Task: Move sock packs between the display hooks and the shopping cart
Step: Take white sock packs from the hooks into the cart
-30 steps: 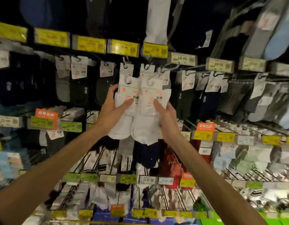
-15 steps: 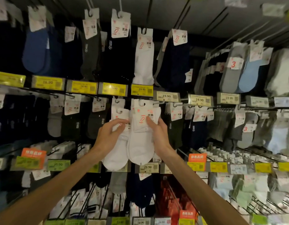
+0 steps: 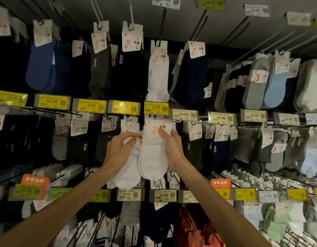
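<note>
Sock packs (image 3: 152,163), held between left fingers (image 3: 126,134), right fingers (image 3: 163,136)

Two slim forearms are in view, bare along their whole visible length. The left forearm (image 3: 65,207) comes in from the near left, the right forearm (image 3: 216,202) from the near right. The left hand (image 3: 118,150) and right hand (image 3: 173,148) are bare too, with long, slender fingers.

Dim shop aisle. Dark display wall (image 3: 8,72) fills the view, with a pale header panel (image 3: 189,4) at 12 o'clock. Display hooks (image 3: 163,24) jut out in rows. Yellow price labels (image 3: 51,101) run from 9 toward centre, white price labels (image 3: 220,117) on toward 3. Orange signs (image 3: 34,181) at 8 and 4. Glare on some labels.
</note>
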